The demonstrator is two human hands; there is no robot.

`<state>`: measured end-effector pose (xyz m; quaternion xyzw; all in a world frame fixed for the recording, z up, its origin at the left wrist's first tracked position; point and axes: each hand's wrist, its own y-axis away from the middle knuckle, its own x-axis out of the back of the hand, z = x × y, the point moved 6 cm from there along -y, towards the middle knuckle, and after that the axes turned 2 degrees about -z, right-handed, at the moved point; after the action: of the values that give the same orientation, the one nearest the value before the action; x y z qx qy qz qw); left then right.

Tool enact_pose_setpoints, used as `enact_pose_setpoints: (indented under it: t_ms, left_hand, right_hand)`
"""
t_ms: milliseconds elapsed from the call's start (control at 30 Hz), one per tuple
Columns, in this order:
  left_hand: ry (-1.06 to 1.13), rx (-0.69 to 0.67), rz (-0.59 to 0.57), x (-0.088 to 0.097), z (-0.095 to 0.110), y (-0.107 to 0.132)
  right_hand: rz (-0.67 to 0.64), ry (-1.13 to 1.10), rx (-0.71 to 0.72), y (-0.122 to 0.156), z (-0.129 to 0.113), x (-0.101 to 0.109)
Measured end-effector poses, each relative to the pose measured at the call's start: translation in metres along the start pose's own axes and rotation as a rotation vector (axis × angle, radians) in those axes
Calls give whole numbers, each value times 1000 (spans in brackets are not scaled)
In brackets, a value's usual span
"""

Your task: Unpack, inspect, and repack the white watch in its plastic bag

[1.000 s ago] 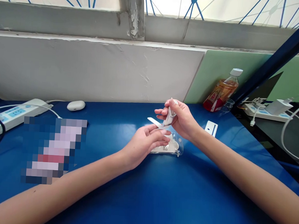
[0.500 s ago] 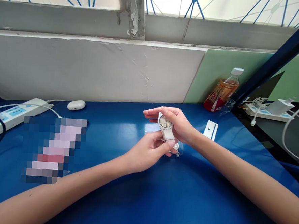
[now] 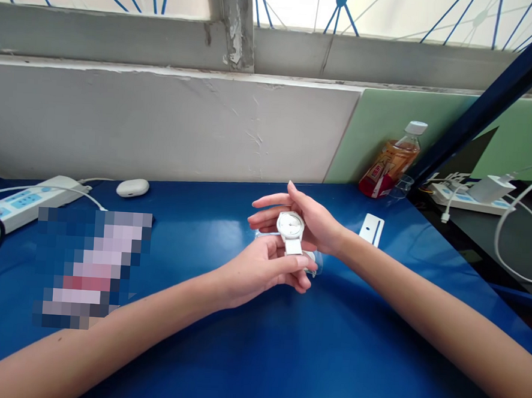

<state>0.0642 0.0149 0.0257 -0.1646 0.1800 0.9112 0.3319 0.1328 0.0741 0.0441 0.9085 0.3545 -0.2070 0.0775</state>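
Observation:
A white wristwatch with a round pale dial faces up at the centre of the head view. My left hand is closed on its white strap, thumb on top and fingers beneath. Just behind the watch case, my right hand is open, its fingers stretched to the left and its thumb raised. Whether its palm or fingers touch the case, I cannot tell. Beyond my left fingertips, a clear plastic piece with something white in it shows in part; my hands hide the rest.
A drink bottle leans by the wall at the back right, near a white card-like piece. On the left lie a blurred-out object, a white earbud case and a power strip. Another power strip with cables is at right.
My right thumb has lifted off the watch and its fingers have spread. The watch has tipped flatter and lowered slightly, still held by its strap in my left hand.

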Motion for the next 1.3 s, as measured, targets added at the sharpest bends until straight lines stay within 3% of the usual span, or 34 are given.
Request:
enact_pose_setpoints:
  t_ms: [233, 467, 667, 833, 1300]
  left_hand:
    - [25, 9, -27, -1, -4, -1]
    - [3, 38, 92, 3, 0, 0]
    - [6, 43, 175, 8, -1, -1]
    - [-6, 54, 151, 7, -4, 0]
    - [-32, 60, 149, 6, -1, 1]
  right_hand:
    - [-90, -92, -19, 4, -14, -5]
    - [-50, -10, 58, 9, -29, -6]
    - [-128, -57, 21, 9, -28, -5]
    - [-117, -57, -38, 10, -24, -4]
    - [-120, -70, -23, 10, -25, -4]
